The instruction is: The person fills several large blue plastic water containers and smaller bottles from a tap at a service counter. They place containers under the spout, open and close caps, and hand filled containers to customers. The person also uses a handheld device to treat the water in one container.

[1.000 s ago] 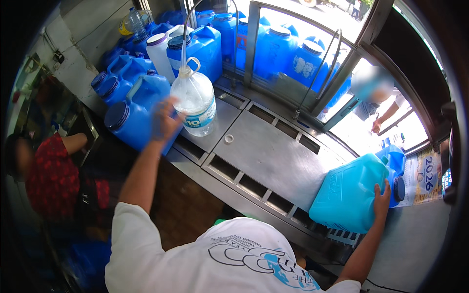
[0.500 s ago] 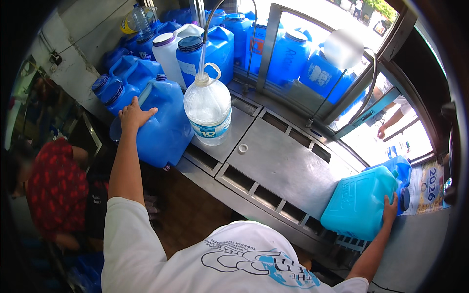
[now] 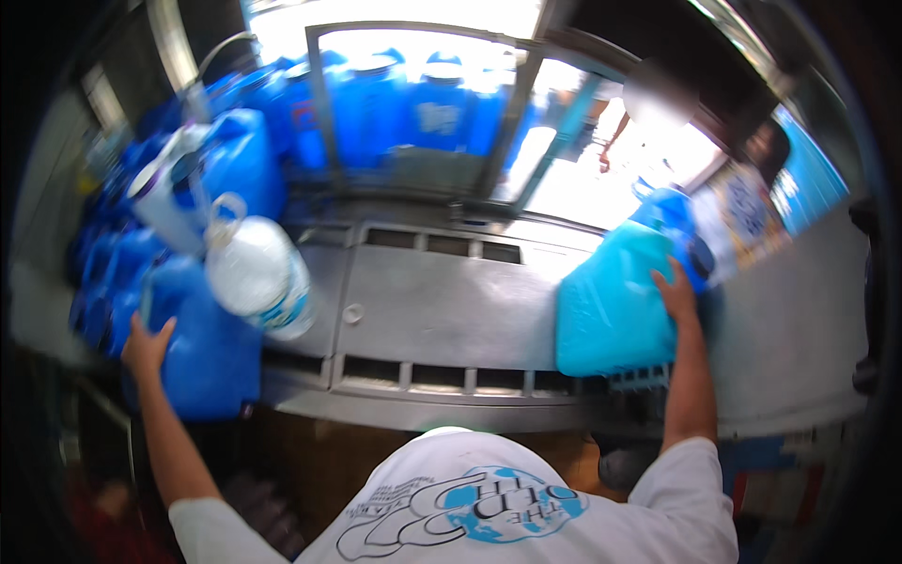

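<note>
The view is blurred by motion. My left hand [image 3: 146,348] grips the top of a large blue jug [image 3: 211,367] at the counter's left end, thumb raised. My right hand [image 3: 675,291] holds the right side of a turquoise jug [image 3: 606,310] at the counter's right, its fingers over the edge. Just right of my left hand's jug stands a clear plastic bottle [image 3: 268,277] with a loop handle, upright. A small white cap [image 3: 353,313] lies on the steel counter [image 3: 451,315] between the two jugs.
More blue jugs [image 3: 113,282] crowd the left, others [image 3: 371,122] stand behind a framed glass pane. Another blue jug [image 3: 700,258] sits beside the turquoise one. Slotted openings edge the counter. A person's arm [image 3: 615,136] shows outside the window; a red sleeve is low at left.
My left hand has moved from beside the clear bottle onto the blue jug. My right hand stays on the turquoise jug. The view has swung round, shifting everything in the picture.
</note>
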Motion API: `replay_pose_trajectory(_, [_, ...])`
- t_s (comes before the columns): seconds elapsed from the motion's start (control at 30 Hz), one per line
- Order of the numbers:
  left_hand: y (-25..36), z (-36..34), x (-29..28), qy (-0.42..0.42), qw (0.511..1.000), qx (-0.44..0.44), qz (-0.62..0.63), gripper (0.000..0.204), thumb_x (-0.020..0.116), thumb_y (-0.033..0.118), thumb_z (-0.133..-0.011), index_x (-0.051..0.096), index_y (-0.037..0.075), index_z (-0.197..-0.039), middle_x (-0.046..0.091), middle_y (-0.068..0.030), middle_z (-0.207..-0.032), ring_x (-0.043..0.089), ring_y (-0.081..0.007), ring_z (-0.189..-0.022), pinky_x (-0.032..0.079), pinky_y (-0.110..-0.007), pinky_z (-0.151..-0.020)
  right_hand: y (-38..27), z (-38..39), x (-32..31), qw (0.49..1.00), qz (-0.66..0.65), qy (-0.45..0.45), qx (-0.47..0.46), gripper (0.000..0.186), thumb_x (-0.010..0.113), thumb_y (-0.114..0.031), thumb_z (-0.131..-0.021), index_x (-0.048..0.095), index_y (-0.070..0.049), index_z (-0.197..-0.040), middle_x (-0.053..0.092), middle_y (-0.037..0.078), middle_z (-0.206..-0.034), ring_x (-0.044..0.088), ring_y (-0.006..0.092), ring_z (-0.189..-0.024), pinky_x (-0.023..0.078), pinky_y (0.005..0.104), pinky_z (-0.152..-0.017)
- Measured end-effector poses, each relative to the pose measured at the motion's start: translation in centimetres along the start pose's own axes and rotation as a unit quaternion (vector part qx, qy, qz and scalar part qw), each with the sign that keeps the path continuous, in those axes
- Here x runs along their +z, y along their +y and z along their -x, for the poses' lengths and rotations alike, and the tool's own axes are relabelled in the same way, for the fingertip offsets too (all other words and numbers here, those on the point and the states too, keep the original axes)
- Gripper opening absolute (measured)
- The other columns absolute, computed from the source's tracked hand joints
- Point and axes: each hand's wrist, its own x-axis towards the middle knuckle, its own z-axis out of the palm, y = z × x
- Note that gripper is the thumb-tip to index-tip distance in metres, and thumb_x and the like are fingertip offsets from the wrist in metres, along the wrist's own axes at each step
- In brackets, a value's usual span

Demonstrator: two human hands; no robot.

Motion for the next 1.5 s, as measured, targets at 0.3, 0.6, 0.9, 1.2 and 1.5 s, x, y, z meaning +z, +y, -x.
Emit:
replay_pose_trajectory(0.3, [2.7, 3.0, -0.6, 0.295, 0.937, 0.186, -0.036, 0.058, 0.064, 0.041, -0.086, 0.050, 0.009, -0.132, 0.053, -0.0145, -0.132, 0.048, -0.0302, -0.126, 0.033, -0.051, -0.106, -4.3, -5.8, -4.0, 0.993, 0.102, 0.025, -0.047, 0.053, 0.059, -0.036, -0.087, 0.049, -0.010, -0.132, 0.048, 0.023, -0.136, 0.046, 0.0382, -0.126, 0.036, 0.0443, -0.106])
replay_pose_trajectory(0.6, [28.9, 16.5, 2.2, 0.018, 0.871, 0.439, 0.220, 0.046, 0.075, 0.027, -0.071, 0.060, 0.005, -0.108, 0.059, -0.0157, -0.118, 0.052, -0.0361, -0.112, 0.038, -0.047, -0.100, -6.8, -28.4, 4.1, 0.993, 0.019, -0.096, 0.064, 0.061, 0.046, -0.030, -0.092, 0.026, -0.020, -0.149, 0.042, 0.017, -0.144, 0.043, 0.0345, -0.131, 0.034, 0.0483, -0.109])
replay_pose_trajectory(0.9, [38.2, 11.6, 7.8, -0.093, 0.931, 0.325, 0.136, 0.072, 0.069, 0.048, -0.078, 0.048, 0.006, -0.134, 0.046, -0.0167, -0.139, 0.044, -0.0335, -0.127, 0.036, -0.042, -0.106, -2.9, -26.9, 7.7, 0.921, 0.142, -0.316, -0.177, 0.054, 0.069, -0.039, -0.082, 0.061, 0.002, -0.116, 0.064, 0.023, -0.110, 0.061, 0.0353, -0.104, 0.047, 0.0396, -0.091])
replay_pose_trajectory(1.2, [46.1, 1.8, 14.2, -0.230, 0.949, 0.099, 0.194, 0.094, 0.069, 0.054, -0.075, 0.030, 0.006, -0.146, 0.032, -0.0158, -0.150, 0.035, -0.0330, -0.136, 0.033, -0.040, -0.111, -2.5, -23.2, 6.8, 0.955, 0.088, -0.259, -0.116, 0.051, 0.070, -0.025, -0.081, 0.055, -0.003, -0.123, 0.062, 0.022, -0.115, 0.060, 0.0353, -0.107, 0.046, 0.0407, -0.093])
replay_pose_trajectory(1.5, [50.3, -4.4, 23.2, -0.230, 0.934, 0.071, 0.263, 0.101, 0.070, 0.049, -0.077, 0.016, 0.005, -0.150, 0.015, -0.0164, -0.156, 0.024, -0.0371, -0.141, 0.025, -0.041, -0.115, 0.3, -18.3, 3.9, 0.988, 0.069, -0.136, -0.002, 0.038, 0.065, -0.025, -0.087, 0.059, 0.000, -0.116, 0.064, 0.017, -0.111, 0.061, 0.0304, -0.104, 0.047, 0.0388, -0.090])
